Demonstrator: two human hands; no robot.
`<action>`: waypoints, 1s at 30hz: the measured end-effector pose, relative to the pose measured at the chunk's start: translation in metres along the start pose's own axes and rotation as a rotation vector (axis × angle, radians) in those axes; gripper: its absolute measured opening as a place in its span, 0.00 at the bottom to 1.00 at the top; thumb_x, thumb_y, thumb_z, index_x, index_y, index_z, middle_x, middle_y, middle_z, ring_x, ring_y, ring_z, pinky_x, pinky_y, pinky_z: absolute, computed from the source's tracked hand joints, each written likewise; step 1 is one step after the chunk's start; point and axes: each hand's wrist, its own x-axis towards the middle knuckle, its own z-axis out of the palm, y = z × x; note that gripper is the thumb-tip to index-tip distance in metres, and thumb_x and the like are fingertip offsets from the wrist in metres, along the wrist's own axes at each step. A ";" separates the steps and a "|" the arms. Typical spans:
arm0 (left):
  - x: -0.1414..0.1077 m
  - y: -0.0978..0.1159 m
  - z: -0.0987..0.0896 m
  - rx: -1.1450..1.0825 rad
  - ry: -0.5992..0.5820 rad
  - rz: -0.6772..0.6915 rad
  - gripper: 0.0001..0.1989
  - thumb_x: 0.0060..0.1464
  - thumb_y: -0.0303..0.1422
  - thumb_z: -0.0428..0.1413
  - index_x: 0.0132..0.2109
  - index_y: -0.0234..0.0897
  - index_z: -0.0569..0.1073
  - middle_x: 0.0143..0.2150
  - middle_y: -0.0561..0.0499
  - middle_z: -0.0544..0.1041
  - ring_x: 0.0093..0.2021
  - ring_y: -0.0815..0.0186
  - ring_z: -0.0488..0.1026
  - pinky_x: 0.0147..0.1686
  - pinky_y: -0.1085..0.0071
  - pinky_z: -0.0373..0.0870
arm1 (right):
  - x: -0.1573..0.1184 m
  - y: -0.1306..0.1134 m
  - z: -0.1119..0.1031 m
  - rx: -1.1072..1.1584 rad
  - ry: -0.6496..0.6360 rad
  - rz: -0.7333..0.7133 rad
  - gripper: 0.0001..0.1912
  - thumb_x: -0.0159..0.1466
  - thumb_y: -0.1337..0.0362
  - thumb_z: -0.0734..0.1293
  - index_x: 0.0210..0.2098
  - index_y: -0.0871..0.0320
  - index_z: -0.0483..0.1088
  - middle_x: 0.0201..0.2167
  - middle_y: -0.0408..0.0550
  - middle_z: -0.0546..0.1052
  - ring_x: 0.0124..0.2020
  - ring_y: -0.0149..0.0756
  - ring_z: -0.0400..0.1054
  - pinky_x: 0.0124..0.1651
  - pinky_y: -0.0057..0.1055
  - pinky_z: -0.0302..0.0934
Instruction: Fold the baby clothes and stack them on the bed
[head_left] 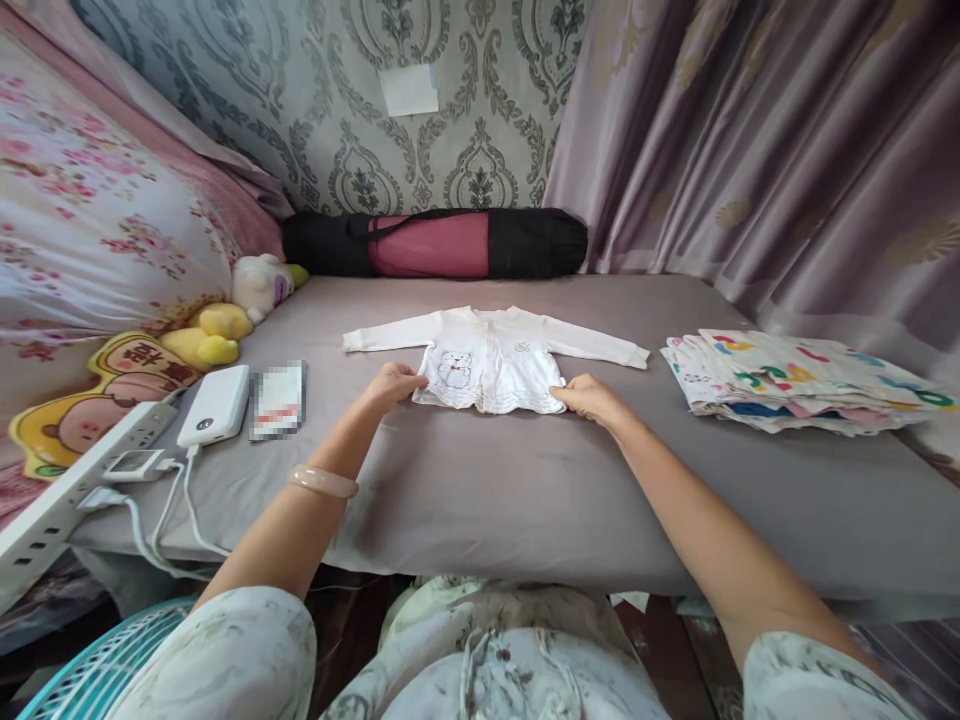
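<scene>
A small white baby shirt (495,365) with a printed bear on its front lies spread flat on the grey sheet (517,480), its sleeves stretched out to both sides. My left hand (392,386) pinches its lower left corner between thumb and fingers. At the lower right corner my right hand (589,396) grips the hem in the same way. The collar points away from me.
Folded patterned clothes (795,375) are stacked at right. On the left are a power bank (215,405), a blurred small packet (277,400), a power strip (82,500) with cables, and plush toys (217,335). A rolled black and pink bag (435,243) lies along the wall.
</scene>
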 end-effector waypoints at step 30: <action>0.076 0.046 0.084 0.789 0.023 0.676 0.28 0.67 0.43 0.37 0.67 0.33 0.55 0.71 0.37 0.52 0.70 0.52 0.47 0.65 0.52 0.46 | 0.063 -0.085 0.032 -0.352 0.034 -0.534 0.32 0.71 0.52 0.44 0.70 0.61 0.46 0.71 0.50 0.44 0.71 0.41 0.34 0.69 0.47 0.29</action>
